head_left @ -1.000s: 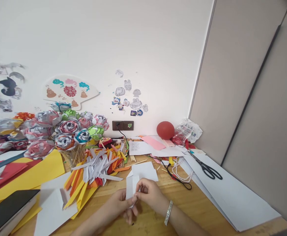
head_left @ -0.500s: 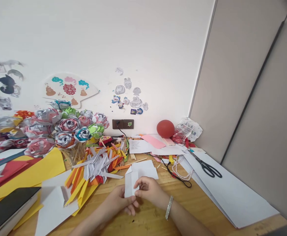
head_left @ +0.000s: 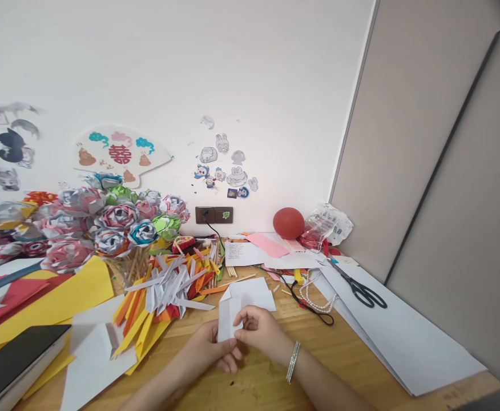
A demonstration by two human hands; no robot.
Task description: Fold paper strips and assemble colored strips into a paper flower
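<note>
“Two grips to mind: our left hand (head_left: 211, 346) holds the near end of one folded white paper (head_left: 226, 326), thumb on top, while our right hand (head_left: 263, 332) pinches its right side. Where have we got it?”

“Between our hands, seemingly just above the tabletop (head_left: 250, 382). We'd do well to match the edges first, then press the crease outward from the held end, lightly at first and then firmly, so the layers don't slip”

“And our counts, near to far?”

“One silvery bracelet (head_left: 293, 362) on our right wrist; strips (head_left: 164, 288) too tangled for us to number; one pair of black scissors (head_left: 359, 290) on white sheets (head_left: 421, 342); paper flowers (head_left: 119, 217), overlapping too much for a sure total; one red balloon (head_left: 288, 223); and, on the wall (head_left: 275, 85), one socket unit (head_left: 214, 215) with two panels and one plug in it”
</note>
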